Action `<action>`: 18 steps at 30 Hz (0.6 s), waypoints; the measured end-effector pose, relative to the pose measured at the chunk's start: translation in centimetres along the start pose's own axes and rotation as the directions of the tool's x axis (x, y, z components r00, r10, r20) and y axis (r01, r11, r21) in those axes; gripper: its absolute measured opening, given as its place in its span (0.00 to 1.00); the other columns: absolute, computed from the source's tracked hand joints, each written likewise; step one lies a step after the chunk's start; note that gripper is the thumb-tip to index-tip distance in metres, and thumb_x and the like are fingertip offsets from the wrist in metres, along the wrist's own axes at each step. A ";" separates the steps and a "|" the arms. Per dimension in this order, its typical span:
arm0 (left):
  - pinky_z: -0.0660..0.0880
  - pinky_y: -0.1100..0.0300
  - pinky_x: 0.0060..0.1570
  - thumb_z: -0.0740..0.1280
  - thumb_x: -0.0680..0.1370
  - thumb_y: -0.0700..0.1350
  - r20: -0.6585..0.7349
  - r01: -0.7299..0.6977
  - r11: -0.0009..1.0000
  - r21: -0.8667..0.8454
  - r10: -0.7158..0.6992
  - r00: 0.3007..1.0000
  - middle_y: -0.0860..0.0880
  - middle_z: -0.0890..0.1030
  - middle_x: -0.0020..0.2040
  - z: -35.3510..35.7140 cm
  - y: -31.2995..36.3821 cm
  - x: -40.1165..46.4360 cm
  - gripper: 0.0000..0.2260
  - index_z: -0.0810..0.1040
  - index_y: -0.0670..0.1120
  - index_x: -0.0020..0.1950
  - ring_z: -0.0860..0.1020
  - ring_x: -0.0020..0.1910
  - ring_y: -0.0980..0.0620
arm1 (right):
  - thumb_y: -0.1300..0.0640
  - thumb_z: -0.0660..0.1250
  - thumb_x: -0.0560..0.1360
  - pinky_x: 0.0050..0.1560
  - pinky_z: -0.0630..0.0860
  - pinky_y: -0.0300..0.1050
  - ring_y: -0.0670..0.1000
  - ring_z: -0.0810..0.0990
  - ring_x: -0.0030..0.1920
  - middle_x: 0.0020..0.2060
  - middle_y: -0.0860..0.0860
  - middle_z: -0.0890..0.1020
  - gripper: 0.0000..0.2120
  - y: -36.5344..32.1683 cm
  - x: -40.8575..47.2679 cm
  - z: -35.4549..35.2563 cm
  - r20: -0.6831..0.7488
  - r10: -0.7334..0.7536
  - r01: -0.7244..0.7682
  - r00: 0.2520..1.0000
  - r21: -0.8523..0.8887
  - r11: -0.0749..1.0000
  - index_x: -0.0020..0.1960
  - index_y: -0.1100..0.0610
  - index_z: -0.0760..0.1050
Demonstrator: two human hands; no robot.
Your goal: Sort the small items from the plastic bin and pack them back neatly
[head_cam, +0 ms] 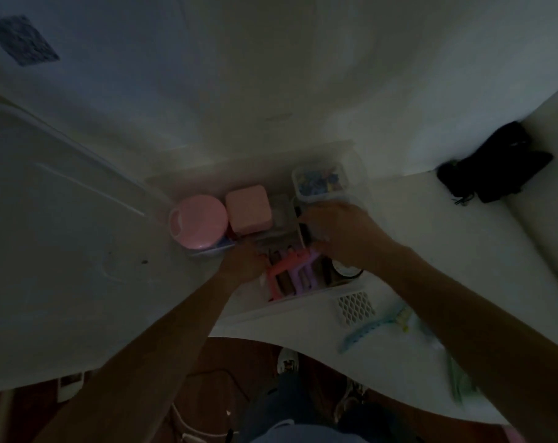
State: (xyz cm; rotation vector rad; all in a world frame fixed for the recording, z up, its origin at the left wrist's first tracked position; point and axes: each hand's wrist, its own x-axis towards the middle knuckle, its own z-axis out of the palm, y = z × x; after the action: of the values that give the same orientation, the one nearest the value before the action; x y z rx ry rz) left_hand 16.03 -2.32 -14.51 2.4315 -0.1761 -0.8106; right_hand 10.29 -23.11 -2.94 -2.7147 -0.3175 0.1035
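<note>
Two bare arms reach down over a white table in dim light, and everything that matters sits between the hands. Biggest of it is the plastic bin, a pale, shallow tray against the wall at the far side of the table, its perforated near wall facing the person. It looks light and slightly flexible, so I would take it by the rim on both sides rather than at one corner.

Inside, at the left end, a round pink case lies flat, touching a square pink box just beside it. Both look like hard, smooth shells, easy to lift whole but slippery. At the far right corner sits a clear lidded tub of tiny coloured bits; that one wants lifting level.

Nearest the person lies a bundle of hair clips, pink and lilac, long axes running from the near wall towards the far right. They look stiff and springy, best pinched mid-length.

The right hand is down over the middle of the bin, fingers bent into the contents; whether it holds anything I cannot tell. The left hand is at the bundle's left edge, fingers hidden, grip unclear.

Outside the bin a pale blue claw clip lies on the table, pointing up to the right, and a black bundle sits well apart.
</note>
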 end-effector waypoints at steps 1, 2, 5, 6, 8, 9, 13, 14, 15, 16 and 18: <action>0.74 0.51 0.58 0.65 0.75 0.48 -0.053 -0.025 0.999 0.029 0.027 0.998 0.38 0.79 0.60 -0.7 1.0 -1.0 0.20 0.76 0.40 0.64 0.78 0.60 0.38 | 0.56 0.74 0.69 0.54 0.77 0.49 0.57 0.80 0.58 0.59 0.54 0.81 0.21 0.9 -0.8 -1.1 -0.030 0.053 -0.053 0.998 0.011 0.999 0.62 0.53 0.79; 0.75 0.51 0.55 0.64 0.75 0.51 -0.149 -0.076 0.992 0.104 0.091 0.985 0.40 0.80 0.59 -1.1 1.9 -1.9 0.20 0.76 0.43 0.64 0.79 0.58 0.39 | 0.54 0.75 0.69 0.55 0.77 0.49 0.56 0.79 0.58 0.59 0.52 0.81 0.22 1.6 -1.9 -2.4 -0.071 0.102 -0.101 0.992 0.026 0.995 0.62 0.51 0.79; 0.77 0.50 0.47 0.59 0.73 0.59 -0.363 -0.309 0.918 0.248 0.384 0.849 0.42 0.80 0.53 -1.5 5.9 -5.4 0.22 0.77 0.46 0.60 0.80 0.50 0.39 | 0.49 0.75 0.70 0.52 0.77 0.47 0.50 0.81 0.52 0.53 0.47 0.82 0.17 3.7 -6.0 -4.2 -0.222 0.186 -0.168 0.957 0.100 0.981 0.59 0.47 0.80; 0.77 0.50 0.46 0.62 0.75 0.59 -0.403 -0.402 0.865 0.299 0.497 0.769 0.42 0.80 0.53 -1.0 7.4 -6.2 0.21 0.78 0.46 0.60 0.79 0.50 0.39 | 0.48 0.75 0.71 0.51 0.77 0.46 0.48 0.80 0.51 0.51 0.46 0.82 0.16 4.4 -7.7 -4.7 -0.250 0.237 -0.207 0.939 0.142 0.968 0.58 0.46 0.80; 0.77 0.49 0.50 0.65 0.78 0.56 -0.411 -0.542 0.713 0.444 0.700 0.584 0.42 0.80 0.57 0.3 11.0 -7.8 0.19 0.79 0.46 0.63 0.76 0.55 0.40 | 0.48 0.75 0.71 0.51 0.79 0.44 0.45 0.81 0.49 0.51 0.45 0.82 0.15 6.3 -11.6 -5.5 -0.298 0.362 -0.299 0.884 0.236 0.925 0.58 0.46 0.81; 0.75 0.49 0.55 0.64 0.79 0.55 -0.397 -0.592 0.650 0.476 0.760 0.515 0.44 0.80 0.61 1.2 12.9 -8.6 0.19 0.79 0.46 0.65 0.74 0.58 0.41 | 0.49 0.76 0.71 0.51 0.79 0.44 0.44 0.81 0.49 0.51 0.44 0.83 0.15 7.6 -13.7 -5.8 -0.319 0.425 -0.337 0.847 0.295 0.894 0.57 0.46 0.81; 0.69 0.56 0.65 0.62 0.80 0.56 -0.280 -0.742 0.637 0.209 0.766 0.579 0.50 0.73 0.68 6.1 19.0 -11.9 0.20 0.72 0.52 0.71 0.72 0.67 0.50 | 0.51 0.76 0.72 0.49 0.81 0.44 0.41 0.82 0.48 0.50 0.42 0.83 0.14 12.0 -22.1 -5.6 -0.295 0.635 -0.503 0.714 0.414 0.759 0.56 0.46 0.81; 0.69 0.58 0.65 0.62 0.80 0.55 -0.237 -0.758 0.626 0.184 0.777 0.584 0.50 0.73 0.67 7.9 19.8 -12.3 0.20 0.72 0.51 0.70 0.73 0.66 0.50 | 0.51 0.75 0.72 0.49 0.81 0.44 0.41 0.82 0.47 0.49 0.42 0.83 0.13 12.8 -24.0 -5.2 -0.275 0.670 -0.540 0.689 0.422 0.728 0.56 0.46 0.80; 0.69 0.60 0.64 0.62 0.81 0.54 -0.184 -0.764 0.624 0.166 0.780 0.597 0.50 0.73 0.67 9.8 20.2 -12.3 0.19 0.72 0.50 0.70 0.73 0.65 0.50 | 0.51 0.75 0.72 0.49 0.81 0.44 0.41 0.82 0.47 0.49 0.42 0.83 0.13 13.7 -25.7 -4.5 -0.251 0.705 -0.571 0.663 0.439 0.693 0.56 0.47 0.80; 0.68 0.61 0.64 0.63 0.81 0.52 -0.124 -0.752 0.643 0.142 0.766 0.631 0.50 0.73 0.67 11.8 20.4 -12.3 0.18 0.72 0.49 0.70 0.73 0.65 0.51 | 0.51 0.75 0.73 0.49 0.81 0.43 0.42 0.81 0.47 0.48 0.43 0.83 0.13 14.4 -27.3 -3.7 -0.225 0.742 -0.604 0.631 0.457 0.653 0.57 0.47 0.80; 0.66 0.61 0.64 0.65 0.80 0.50 0.007 -0.667 0.736 0.116 0.671 0.742 0.49 0.72 0.67 15.8 20.3 -11.8 0.19 0.71 0.48 0.71 0.72 0.65 0.50 | 0.51 0.74 0.73 0.48 0.78 0.38 0.42 0.81 0.48 0.49 0.44 0.83 0.14 15.9 -30.1 -1.5 -0.173 0.821 -0.678 0.544 0.486 0.551 0.58 0.47 0.79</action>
State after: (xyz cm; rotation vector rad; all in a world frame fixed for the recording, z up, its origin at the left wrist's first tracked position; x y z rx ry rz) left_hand -1.73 -23.22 -7.61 2.2134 -1.0471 -0.4222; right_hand -15.51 -44.96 -7.13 -2.2045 0.9606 -0.1235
